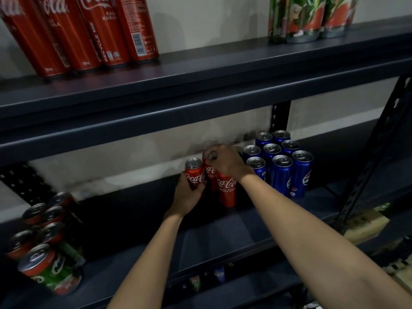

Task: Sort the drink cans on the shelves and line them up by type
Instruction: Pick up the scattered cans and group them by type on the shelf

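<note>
I am gripping one red can (194, 172) with the left hand (187, 197); the right hand (225, 161) is gripping red cans (225, 186) left of the blue cans (281, 166). Keep them upright, rows tight.

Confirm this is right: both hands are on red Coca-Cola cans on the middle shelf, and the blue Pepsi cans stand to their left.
One thing is wrong. The Pepsi cans stand to the right of the Coca-Cola cans, not the left, as the head view shows. The left hand and right hand are indeed on Coca-Cola cans on the middle shelf.
</note>
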